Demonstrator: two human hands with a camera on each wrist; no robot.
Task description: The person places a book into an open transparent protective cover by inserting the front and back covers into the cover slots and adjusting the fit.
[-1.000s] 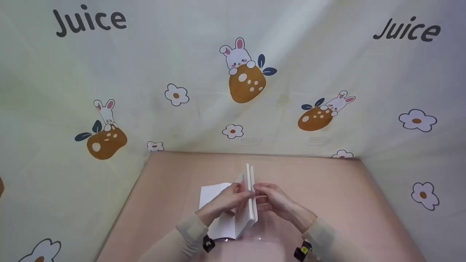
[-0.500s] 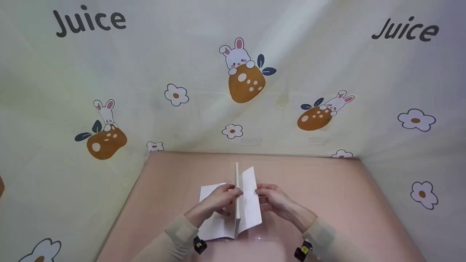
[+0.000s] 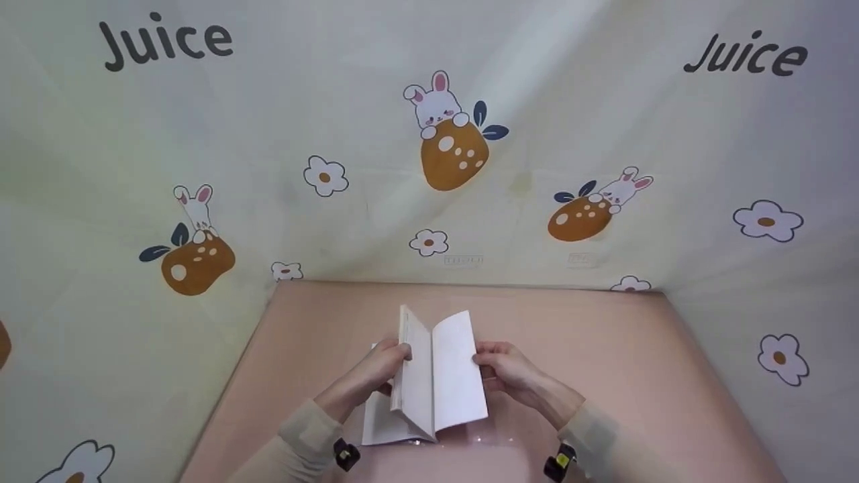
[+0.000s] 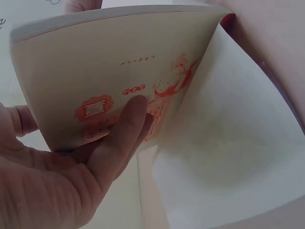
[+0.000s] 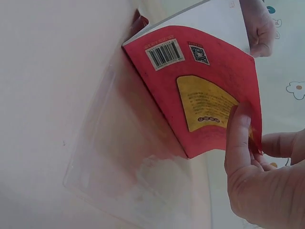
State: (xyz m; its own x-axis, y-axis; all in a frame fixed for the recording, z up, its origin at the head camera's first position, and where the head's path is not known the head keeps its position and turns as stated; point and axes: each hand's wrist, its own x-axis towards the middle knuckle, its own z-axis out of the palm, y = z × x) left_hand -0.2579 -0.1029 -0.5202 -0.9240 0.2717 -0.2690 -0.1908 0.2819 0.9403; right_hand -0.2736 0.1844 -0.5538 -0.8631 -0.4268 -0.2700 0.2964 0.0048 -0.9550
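Note:
A paperback book (image 3: pixel 460 376) stands spread open over the table between my hands. My left hand (image 3: pixel 359 379) grips its block of pages, with the thumb on the near face and fingers behind. In the left wrist view the page (image 4: pixel 52 71) facing that hand carries red print and a drawing. The book's outer edge on the other side is pinched by my right hand (image 3: pixel 520 372). From the right wrist, this side shows as a red back cover (image 5: pixel 214 71) with a barcode and a yellow panel. Another white leaf (image 3: pixel 386 419) lies lower, beneath my left hand.
Under and beside the book, a clear plastic sheet (image 5: pixel 95 171) lies on the pink table (image 3: pixel 322 308). Pale cloth (image 3: pixel 376 221) printed with rabbits, flowers and "Juice" hangs behind and at both sides.
My left hand has moved left with the block of pages, swinging it away from the back cover. The gap between them has widened. The right hand has stayed near the same place.

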